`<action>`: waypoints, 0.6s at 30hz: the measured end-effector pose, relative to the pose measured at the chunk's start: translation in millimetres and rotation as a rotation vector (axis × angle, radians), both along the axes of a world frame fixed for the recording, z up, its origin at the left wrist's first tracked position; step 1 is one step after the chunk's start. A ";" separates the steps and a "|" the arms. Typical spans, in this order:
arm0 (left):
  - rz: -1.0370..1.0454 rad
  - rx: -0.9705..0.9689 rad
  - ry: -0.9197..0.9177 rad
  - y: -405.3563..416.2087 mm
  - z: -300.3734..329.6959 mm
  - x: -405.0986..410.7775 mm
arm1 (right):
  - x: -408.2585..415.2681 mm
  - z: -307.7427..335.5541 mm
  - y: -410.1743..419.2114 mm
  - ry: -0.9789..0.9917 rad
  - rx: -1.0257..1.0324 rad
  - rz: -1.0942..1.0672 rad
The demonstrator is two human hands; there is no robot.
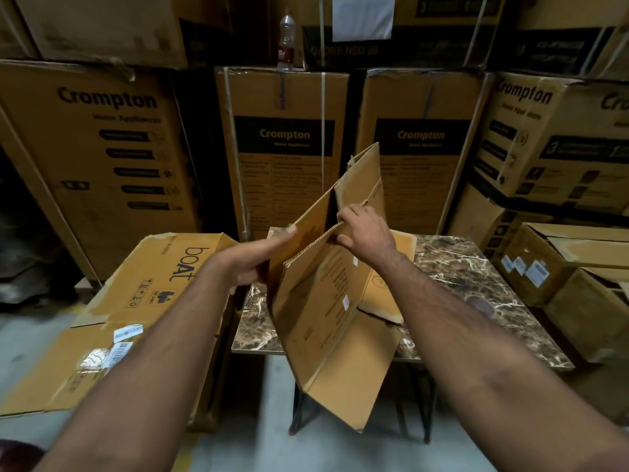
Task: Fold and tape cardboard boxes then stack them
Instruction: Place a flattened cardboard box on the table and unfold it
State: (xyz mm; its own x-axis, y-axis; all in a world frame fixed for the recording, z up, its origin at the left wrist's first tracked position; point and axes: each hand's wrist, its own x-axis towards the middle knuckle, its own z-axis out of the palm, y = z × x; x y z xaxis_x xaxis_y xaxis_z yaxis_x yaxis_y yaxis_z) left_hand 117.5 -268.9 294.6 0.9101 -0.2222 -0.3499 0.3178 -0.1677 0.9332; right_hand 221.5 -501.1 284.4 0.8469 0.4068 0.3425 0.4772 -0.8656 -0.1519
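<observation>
The box (pixel 326 294) is not yet formed: it is a flattened piece of corrugated cardboard, held up in the air above the front edge of the table (pixel 476 274), with one flap hanging down below the table edge and another flap standing up at the far end. I judge it to be light and rather stiff across the panels, but it bends easily along the printed creases, so it is better to take it at the panel edges near a crease than at a loose flap, which may tear or fold the wrong way. The left hand (pixel 258 260) lies against the left panel with its fingers nearly straight, pressing on the outer side; it is spread, not closed. The right hand (pixel 366 229) pinches the top edge of the nearer panel between thumb and curled fingers. Another flattened carton (pixel 136 301), marked "boAt", lies to the left of the table.
</observation>
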 end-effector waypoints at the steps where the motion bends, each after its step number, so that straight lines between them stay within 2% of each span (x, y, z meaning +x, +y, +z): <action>1: 0.045 0.094 0.008 -5.5 8.3 9.1 | 0.4 0.3 0.4 -0.001 -0.014 -0.012; 3: 0.214 0.316 -0.040 -15.2 17.1 29.0 | 2.2 1.6 -0.8 0.010 0.000 -0.044; 5: 0.446 0.425 -0.158 -16.8 13.5 45.5 | 4.8 4.1 -7.2 -0.007 0.027 -0.089; 8: 0.721 0.447 -0.278 -14.8 8.2 58.3 | 8.5 15.9 -14.4 -0.097 0.043 -0.150; 10: 0.834 0.445 -0.340 -17.5 19.6 65.3 | 11.0 30.7 -15.9 -0.161 0.028 -0.197; 14: 0.939 0.378 -0.368 -22.8 45.8 82.8 | 14.7 55.8 -32.9 -0.290 -0.091 -0.244; 18: 0.999 0.319 -0.398 -28.5 61.4 99.9 | 13.0 79.2 -57.8 -0.250 -0.077 -0.227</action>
